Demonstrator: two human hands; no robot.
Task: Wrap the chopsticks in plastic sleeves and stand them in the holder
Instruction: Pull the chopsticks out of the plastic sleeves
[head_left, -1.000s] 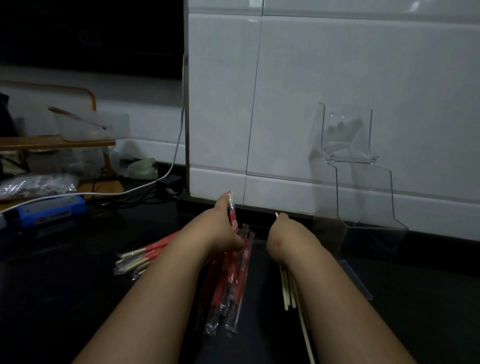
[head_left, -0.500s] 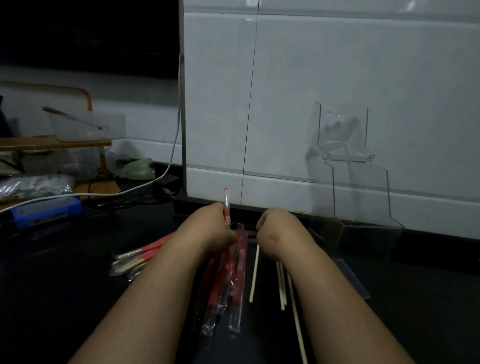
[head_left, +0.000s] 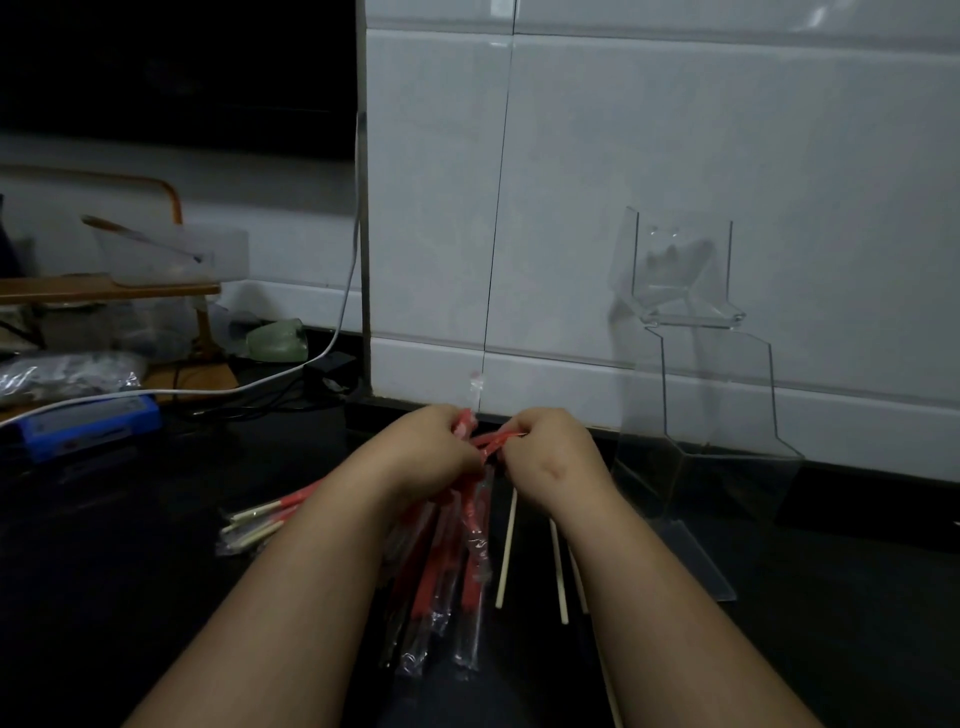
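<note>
Beyond and to the right of our right hand (head_left: 553, 454), the clear stepped acrylic holder (head_left: 717, 405) shows nothing standing in it, so we judge the task barely begun. Under both wrists lies the heap of red-and-clear plastic sleeves (head_left: 472, 571). Left of our left hand (head_left: 434, 454), a small bundle of pale chopsticks in red-ended sleeves (head_left: 260, 525) looks already wrapped. Nearer us than the right hand, bare wooden chopsticks (head_left: 506, 551) lie unwrapped. Both hands, close together, pinch a crumpled red sleeve (head_left: 496, 440); we see no stick inside it.
</note>
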